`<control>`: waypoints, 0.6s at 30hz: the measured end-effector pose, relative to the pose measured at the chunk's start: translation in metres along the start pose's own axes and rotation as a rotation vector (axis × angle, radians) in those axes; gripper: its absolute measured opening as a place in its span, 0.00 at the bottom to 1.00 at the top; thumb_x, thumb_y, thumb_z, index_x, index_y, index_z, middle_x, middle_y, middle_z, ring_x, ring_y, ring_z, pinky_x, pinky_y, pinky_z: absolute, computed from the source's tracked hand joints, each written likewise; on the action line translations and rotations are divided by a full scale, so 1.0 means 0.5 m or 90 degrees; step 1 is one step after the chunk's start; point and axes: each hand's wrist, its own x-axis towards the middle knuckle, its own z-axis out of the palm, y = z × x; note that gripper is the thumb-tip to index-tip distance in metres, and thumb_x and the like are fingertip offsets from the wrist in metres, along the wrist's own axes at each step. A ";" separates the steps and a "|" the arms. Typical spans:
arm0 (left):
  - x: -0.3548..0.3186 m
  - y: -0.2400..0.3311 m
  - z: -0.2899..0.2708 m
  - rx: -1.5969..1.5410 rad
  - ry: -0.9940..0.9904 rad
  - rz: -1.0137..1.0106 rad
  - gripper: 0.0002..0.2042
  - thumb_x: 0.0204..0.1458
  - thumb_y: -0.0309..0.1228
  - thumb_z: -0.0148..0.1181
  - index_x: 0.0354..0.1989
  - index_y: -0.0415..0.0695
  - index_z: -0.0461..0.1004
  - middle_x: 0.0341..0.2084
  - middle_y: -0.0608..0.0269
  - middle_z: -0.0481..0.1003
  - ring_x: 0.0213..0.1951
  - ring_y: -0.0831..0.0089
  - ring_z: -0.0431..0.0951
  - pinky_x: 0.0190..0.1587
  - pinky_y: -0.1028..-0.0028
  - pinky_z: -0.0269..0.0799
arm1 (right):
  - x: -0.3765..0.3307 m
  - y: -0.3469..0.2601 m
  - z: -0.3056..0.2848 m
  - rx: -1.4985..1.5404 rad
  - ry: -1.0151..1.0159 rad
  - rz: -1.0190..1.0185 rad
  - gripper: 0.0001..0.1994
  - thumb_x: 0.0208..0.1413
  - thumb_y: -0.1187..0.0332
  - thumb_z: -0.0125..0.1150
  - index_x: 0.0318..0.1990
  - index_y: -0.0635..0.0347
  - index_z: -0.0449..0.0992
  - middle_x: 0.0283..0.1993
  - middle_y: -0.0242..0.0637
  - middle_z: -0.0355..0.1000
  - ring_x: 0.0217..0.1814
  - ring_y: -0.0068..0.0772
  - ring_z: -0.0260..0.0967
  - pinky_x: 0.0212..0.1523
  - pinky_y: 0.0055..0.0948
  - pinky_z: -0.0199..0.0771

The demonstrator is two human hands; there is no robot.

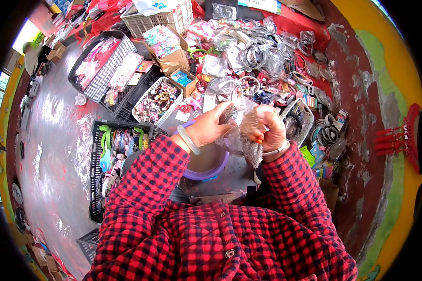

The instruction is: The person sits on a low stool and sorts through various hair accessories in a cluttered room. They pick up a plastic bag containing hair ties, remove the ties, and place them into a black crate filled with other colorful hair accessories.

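- I see both hands meeting at mid-frame: the left hand (210, 127) has its fingers curled around a clear bag (239, 122), and the right hand (268, 127) pinches the bag's other side with fingers closed tight on the film.
- The bag hangs in the air between the hands, right above a purple basin (210, 169) just below centre.
- A grey, glittery piece (253, 153) dangles under the right hand; I cannot tell whether it is inside the bag or loose. If loose, I think it could drop and miss the basin.
- The film looks thin and crumpled; pulling the hands apart too hard might tear it and spill what it holds.
- The heap of hairbands (258, 56) in the upper middle and the white basket (301, 119) to the right lie close; anything dropped there would be hard to find again.
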 end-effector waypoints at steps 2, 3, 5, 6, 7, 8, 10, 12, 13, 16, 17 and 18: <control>0.004 -0.012 -0.010 0.018 0.029 0.026 0.25 0.47 0.20 0.55 0.55 0.39 0.56 0.39 0.59 0.70 0.33 0.78 0.72 0.34 0.78 0.70 | 0.001 -0.003 0.001 -0.064 0.014 -0.019 0.15 0.49 0.69 0.48 0.12 0.54 0.56 0.09 0.27 0.51 0.08 0.19 0.46 0.10 0.19 0.46; 0.008 -0.012 -0.024 0.014 0.049 0.035 0.25 0.48 0.19 0.54 0.56 0.39 0.56 0.42 0.60 0.68 0.37 0.77 0.71 0.38 0.78 0.69 | 0.001 -0.010 -0.008 -0.083 0.030 -0.034 0.15 0.49 0.69 0.49 0.13 0.55 0.58 0.10 0.28 0.53 0.09 0.19 0.47 0.11 0.20 0.47; 0.018 -0.003 -0.065 0.008 0.091 0.057 0.26 0.48 0.17 0.52 0.58 0.38 0.55 0.48 0.60 0.65 0.44 0.76 0.69 0.46 0.77 0.67 | 0.004 -0.023 -0.019 -0.083 0.088 -0.053 0.13 0.48 0.70 0.51 0.14 0.56 0.60 0.12 0.28 0.55 0.09 0.20 0.49 0.11 0.21 0.49; 0.016 0.026 -0.072 -0.008 0.113 0.023 0.24 0.48 0.17 0.51 0.56 0.37 0.57 0.45 0.61 0.67 0.41 0.76 0.70 0.45 0.76 0.68 | 0.005 -0.025 -0.026 -0.095 0.112 -0.042 0.13 0.48 0.70 0.52 0.15 0.56 0.61 0.12 0.28 0.55 0.10 0.20 0.50 0.11 0.21 0.49; 0.016 0.027 -0.083 -0.059 0.139 0.039 0.22 0.48 0.17 0.51 0.54 0.37 0.60 0.41 0.61 0.68 0.40 0.76 0.71 0.44 0.75 0.69 | 0.007 -0.025 -0.031 -0.108 0.136 -0.031 0.12 0.48 0.70 0.52 0.15 0.56 0.61 0.12 0.28 0.56 0.10 0.20 0.50 0.11 0.21 0.49; 0.016 0.028 -0.089 -0.094 0.154 0.055 0.21 0.48 0.17 0.51 0.53 0.36 0.61 0.40 0.62 0.69 0.40 0.75 0.71 0.44 0.75 0.70 | 0.006 -0.024 -0.032 -0.121 0.144 -0.035 0.12 0.48 0.70 0.52 0.15 0.56 0.62 0.12 0.28 0.56 0.10 0.20 0.51 0.12 0.21 0.50; 0.011 0.037 -0.090 -0.136 0.179 0.061 0.20 0.48 0.17 0.51 0.52 0.35 0.62 0.39 0.62 0.69 0.39 0.74 0.72 0.44 0.75 0.70 | 0.006 -0.020 -0.032 -0.146 0.154 -0.042 0.11 0.48 0.70 0.53 0.16 0.56 0.63 0.12 0.28 0.56 0.11 0.20 0.52 0.12 0.21 0.50; 0.007 0.049 -0.084 -0.151 0.194 0.039 0.18 0.48 0.17 0.51 0.50 0.34 0.64 0.37 0.62 0.70 0.38 0.74 0.73 0.44 0.75 0.70 | 0.007 -0.022 -0.037 -0.121 0.176 -0.042 0.11 0.48 0.69 0.53 0.16 0.56 0.63 0.12 0.28 0.56 0.11 0.20 0.52 0.12 0.21 0.50; 0.007 0.050 -0.086 -0.146 0.211 0.039 0.18 0.47 0.18 0.51 0.49 0.34 0.65 0.36 0.62 0.71 0.35 0.74 0.73 0.41 0.75 0.71 | 0.007 -0.025 -0.040 -0.109 0.187 -0.043 0.11 0.48 0.69 0.53 0.17 0.55 0.63 0.12 0.28 0.56 0.11 0.20 0.53 0.12 0.21 0.50; 0.018 0.002 -0.146 -0.073 0.374 0.006 0.12 0.47 0.19 0.51 0.42 0.35 0.69 0.28 0.62 0.73 0.27 0.73 0.74 0.32 0.75 0.72 | -0.006 -0.056 -0.051 0.006 0.187 -0.123 0.14 0.50 0.66 0.53 0.15 0.52 0.59 0.11 0.25 0.52 0.10 0.18 0.48 0.12 0.20 0.47; 0.032 -0.024 -0.195 -0.266 0.472 -0.008 0.09 0.46 0.19 0.50 0.37 0.35 0.70 0.24 0.61 0.73 0.23 0.72 0.74 0.27 0.73 0.73 | -0.015 -0.076 -0.059 0.067 0.199 -0.162 0.15 0.50 0.65 0.52 0.15 0.51 0.58 0.11 0.25 0.51 0.10 0.17 0.46 0.12 0.19 0.47; 0.012 0.018 -0.212 -0.215 0.467 0.057 0.07 0.45 0.20 0.50 0.35 0.35 0.69 0.22 0.58 0.73 0.23 0.70 0.75 0.25 0.71 0.73 | -0.026 -0.106 -0.078 0.048 0.186 -0.209 0.15 0.50 0.65 0.52 0.15 0.51 0.57 0.11 0.24 0.50 0.10 0.17 0.45 0.11 0.19 0.46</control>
